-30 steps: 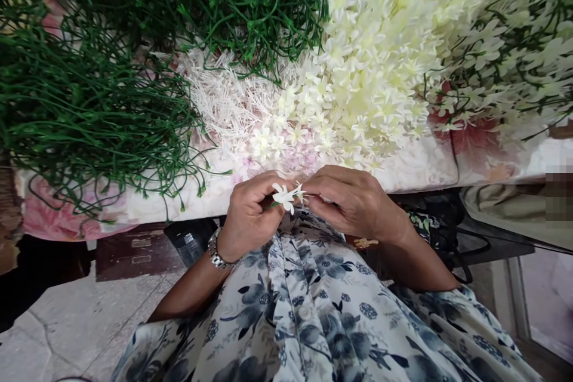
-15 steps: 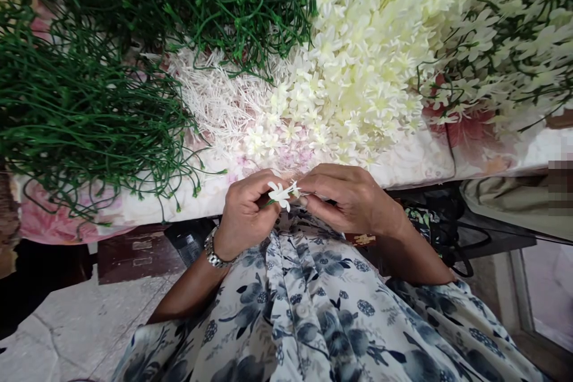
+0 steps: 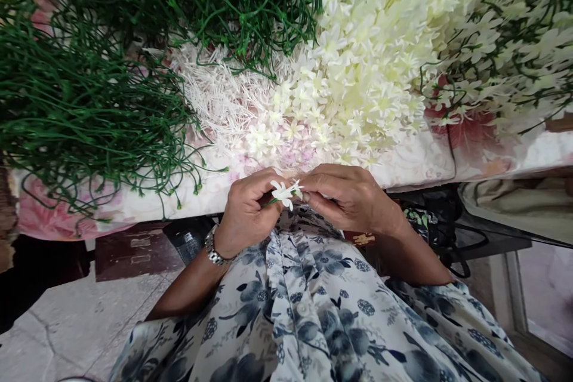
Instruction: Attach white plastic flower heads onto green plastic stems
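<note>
My left hand, with a metal watch on its wrist, pinches a small white artificial flower on a thin green stem. My right hand meets it fingertip to fingertip, with its fingers pinched on a tiny white piece at the flower's centre. Both hands hover just in front of the table's near edge, above my lap in a blue floral dress.
The table has a floral cloth. On it lie a heap of green wire stems, a patch of white spiky stamens, a big pile of cream flower heads, and assembled flower sprigs at right.
The hands keep their hold on the flower and barely shift. The view has drifted slightly.
</note>
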### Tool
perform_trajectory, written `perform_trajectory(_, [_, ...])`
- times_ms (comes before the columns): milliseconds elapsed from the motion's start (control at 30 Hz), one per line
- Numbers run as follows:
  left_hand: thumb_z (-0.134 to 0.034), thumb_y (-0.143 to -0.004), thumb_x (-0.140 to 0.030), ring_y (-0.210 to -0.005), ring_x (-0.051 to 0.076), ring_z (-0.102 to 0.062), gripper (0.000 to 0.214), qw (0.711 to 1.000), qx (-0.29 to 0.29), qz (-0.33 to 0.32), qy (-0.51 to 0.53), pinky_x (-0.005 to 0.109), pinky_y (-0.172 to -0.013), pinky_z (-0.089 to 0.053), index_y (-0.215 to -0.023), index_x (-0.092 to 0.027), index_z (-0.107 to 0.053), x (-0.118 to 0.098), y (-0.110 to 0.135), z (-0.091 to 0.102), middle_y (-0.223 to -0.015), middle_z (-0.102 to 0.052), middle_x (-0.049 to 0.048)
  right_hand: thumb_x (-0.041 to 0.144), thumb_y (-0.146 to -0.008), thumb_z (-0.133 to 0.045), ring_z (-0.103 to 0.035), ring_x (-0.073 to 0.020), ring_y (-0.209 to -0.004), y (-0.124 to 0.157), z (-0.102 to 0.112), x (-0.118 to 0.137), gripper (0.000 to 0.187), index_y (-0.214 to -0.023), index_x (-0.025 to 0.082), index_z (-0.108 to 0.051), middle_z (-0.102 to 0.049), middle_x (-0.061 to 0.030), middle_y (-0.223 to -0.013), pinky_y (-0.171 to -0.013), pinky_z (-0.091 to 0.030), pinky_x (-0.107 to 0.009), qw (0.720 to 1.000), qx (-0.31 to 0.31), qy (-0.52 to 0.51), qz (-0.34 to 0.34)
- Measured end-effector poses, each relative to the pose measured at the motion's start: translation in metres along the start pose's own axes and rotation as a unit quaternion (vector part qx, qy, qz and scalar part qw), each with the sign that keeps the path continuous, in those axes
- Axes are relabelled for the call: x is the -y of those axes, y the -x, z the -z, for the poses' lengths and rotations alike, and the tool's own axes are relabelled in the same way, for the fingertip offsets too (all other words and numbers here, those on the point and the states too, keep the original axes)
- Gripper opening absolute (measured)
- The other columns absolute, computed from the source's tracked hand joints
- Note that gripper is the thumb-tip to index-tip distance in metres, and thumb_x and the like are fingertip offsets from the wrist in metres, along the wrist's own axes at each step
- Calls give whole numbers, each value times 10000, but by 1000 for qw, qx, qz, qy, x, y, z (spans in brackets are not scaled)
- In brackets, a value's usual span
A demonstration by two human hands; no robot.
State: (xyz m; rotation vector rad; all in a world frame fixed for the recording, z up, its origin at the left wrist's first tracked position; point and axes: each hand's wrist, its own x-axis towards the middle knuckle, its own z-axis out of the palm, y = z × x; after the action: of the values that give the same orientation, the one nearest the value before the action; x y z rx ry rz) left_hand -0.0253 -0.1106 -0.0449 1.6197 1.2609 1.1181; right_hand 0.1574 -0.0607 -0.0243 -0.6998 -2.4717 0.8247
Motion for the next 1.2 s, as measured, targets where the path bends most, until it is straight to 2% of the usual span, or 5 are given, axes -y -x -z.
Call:
perform_trajectory(233, [-509,-649,26,-623,81,-550,232,1000,-10,-3,-8,180,-593,-425,-740,-162,-609,-1,0,1,-657,-595,-28,87,-811,-482,-595,-112,-738,0,-9,-1,127,-883,152,-564,-641,-41,-776,-653,-477,-224,999,-41,-17,-3])
perform_trajectory(400, [-505,-638,20,-575,78,-531,223,999,-18,-7,-42,179,-548,-405,-720,-162,-606,-2,0,-1,-614,-576,-33,94,-817,-462,-535,-96,-649,0,-12,0,96,-818,157,-533,-577,-19,-694,-583,-431,-210,999,-47,11,-2])
perform_trajectory(600, [-495,-633,19,-585,84,-536,212,998,-14,-16,-55,181,-555,-405,-702,-157,-592,0,0,-1,-603,-569,-26,98,-815,-446,-446,-73,-583,-1,-13,1,108,-745,167,-493,-499,17,-630,-531,-363,-192,999,-35,23,-22])
perform_trajectory(867, [-513,-680,-33,-606,94,-553,136,998,-15,0,-54,188,-568,-411,-665,-157,-565,-1,-1,0,-610,-580,-14,109,-806,-465,-487,-57,-609,-4,-13,-2,75,-778,163,-508,-564,15,-682,-548,-373,-174,999,-38,-8,-24])
perform_trajectory(1200, [-499,-657,-38,-592,101,-551,132,996,-12,16,-86,205,-558,-414,-648,-147,-572,-1,-1,-1,-654,-619,9,103,-819,-432,-453,-67,-592,-4,-16,-2,119,-729,175,-462,-506,23,-647,-532,-336,-195,999,-32,-6,-28])
